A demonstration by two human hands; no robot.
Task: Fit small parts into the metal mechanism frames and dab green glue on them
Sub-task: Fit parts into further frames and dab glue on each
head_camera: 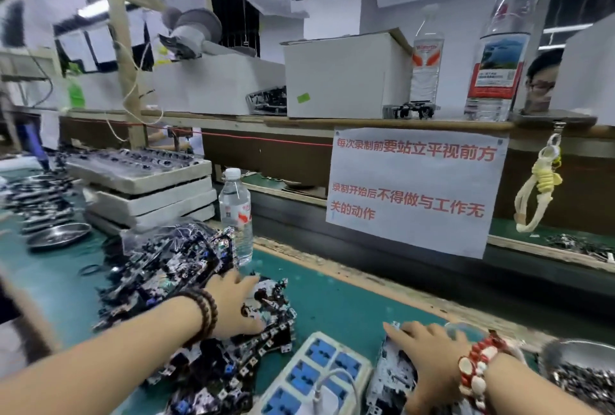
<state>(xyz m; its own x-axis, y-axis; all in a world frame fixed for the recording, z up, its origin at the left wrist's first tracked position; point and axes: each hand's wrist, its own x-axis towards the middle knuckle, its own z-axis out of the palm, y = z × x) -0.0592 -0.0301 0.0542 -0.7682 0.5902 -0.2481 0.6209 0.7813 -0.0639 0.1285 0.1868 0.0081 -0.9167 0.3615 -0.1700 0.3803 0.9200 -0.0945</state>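
Observation:
A heap of metal mechanism frames lies on the green mat at the left, partly under clear plastic. My left hand rests on the heap's right side, its fingers curled around one frame there. My right hand lies flat, fingers straight, on a metal mechanism frame beside the power strip. A metal bowl of small dark parts sits at the lower right. No green glue shows.
A white and blue power strip with a plugged cable lies between my hands. A water bottle stands behind the heap. Stacked grey trays and a metal dish sit at the left. A paper notice hangs from the shelf.

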